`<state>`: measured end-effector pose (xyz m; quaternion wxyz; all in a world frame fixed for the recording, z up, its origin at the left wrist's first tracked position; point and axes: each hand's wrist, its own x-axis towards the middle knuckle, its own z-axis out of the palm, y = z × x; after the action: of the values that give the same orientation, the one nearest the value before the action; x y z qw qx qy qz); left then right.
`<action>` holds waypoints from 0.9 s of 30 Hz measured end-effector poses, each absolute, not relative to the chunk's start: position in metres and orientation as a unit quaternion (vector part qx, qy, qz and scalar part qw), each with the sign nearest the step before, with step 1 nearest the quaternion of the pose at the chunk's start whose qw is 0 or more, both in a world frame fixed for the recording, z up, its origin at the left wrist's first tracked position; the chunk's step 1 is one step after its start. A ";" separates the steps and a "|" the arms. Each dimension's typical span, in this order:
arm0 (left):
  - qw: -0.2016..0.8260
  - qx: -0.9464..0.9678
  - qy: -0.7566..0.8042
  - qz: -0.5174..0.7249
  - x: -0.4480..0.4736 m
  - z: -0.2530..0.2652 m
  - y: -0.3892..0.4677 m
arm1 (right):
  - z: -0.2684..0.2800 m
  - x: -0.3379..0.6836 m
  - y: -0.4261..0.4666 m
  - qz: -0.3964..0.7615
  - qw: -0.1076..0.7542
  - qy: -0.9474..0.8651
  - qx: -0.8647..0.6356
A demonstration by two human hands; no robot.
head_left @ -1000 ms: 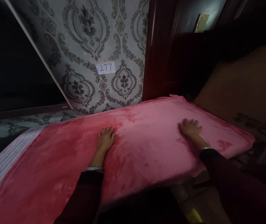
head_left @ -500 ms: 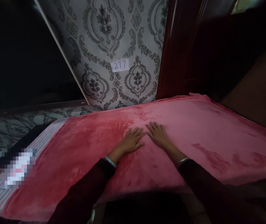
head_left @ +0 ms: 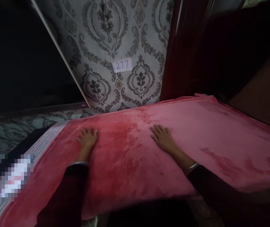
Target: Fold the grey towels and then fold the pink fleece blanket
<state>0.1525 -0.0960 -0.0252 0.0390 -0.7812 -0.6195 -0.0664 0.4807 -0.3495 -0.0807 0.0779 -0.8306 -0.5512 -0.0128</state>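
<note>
A pink plush blanket [head_left: 123, 154] is spread out flat in front of me, with darker red patches where the nap is brushed the other way. On its left part lies my left hand [head_left: 87, 138], palm down with the fingers spread, slightly blurred. My right hand [head_left: 162, 137] rests flat near the middle of the blanket, fingers stretched forward. Neither hand grips anything. Both wrists wear a silvery bangle below dark sleeves.
Striped cloth [head_left: 47, 142] shows along the blanket's left edge, with a blurred-out white item [head_left: 16, 178] on it. Behind stand a large dark screen [head_left: 31, 63], patterned wallpaper [head_left: 97, 63] bearing a "277" label [head_left: 122, 65], and a dark red wooden panel [head_left: 182, 53].
My left hand has slid left across the blanket, away from my right hand, and a darker red streak shows there. The right hand has hardly moved.
</note>
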 end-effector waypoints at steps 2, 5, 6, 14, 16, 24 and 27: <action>0.014 -0.845 -0.530 -0.068 0.183 -0.032 -0.116 | -0.069 0.475 -0.346 0.019 0.070 -0.543 -0.837; -0.030 -0.914 -0.404 -0.026 0.223 -0.042 -0.144 | -0.055 0.452 -0.330 0.033 0.087 -0.581 -0.808; -0.034 -0.920 -0.390 -0.018 0.230 -0.044 -0.150 | -0.053 0.441 -0.322 0.030 0.099 -0.612 -0.784; 0.002 -0.923 -0.384 -0.018 0.228 -0.047 -0.149 | -0.059 0.451 -0.268 0.026 0.102 -0.696 -0.710; 0.002 -0.923 -0.385 -0.019 0.229 -0.047 -0.148 | -0.057 0.501 -0.276 0.031 0.069 -0.630 -0.773; 0.012 -0.922 -0.386 -0.008 0.231 -0.047 -0.146 | -0.079 0.694 -0.461 -0.007 0.076 -0.228 -0.971; 0.013 -0.922 -0.386 -0.007 0.232 -0.047 -0.143 | -0.077 0.704 -0.534 -0.015 0.081 -0.108 -0.991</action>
<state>0.2319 -0.1432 -0.0471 0.0130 -0.9224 -0.3860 -0.0071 0.7044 -0.5344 -0.0772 0.0813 -0.9907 -0.1083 -0.0152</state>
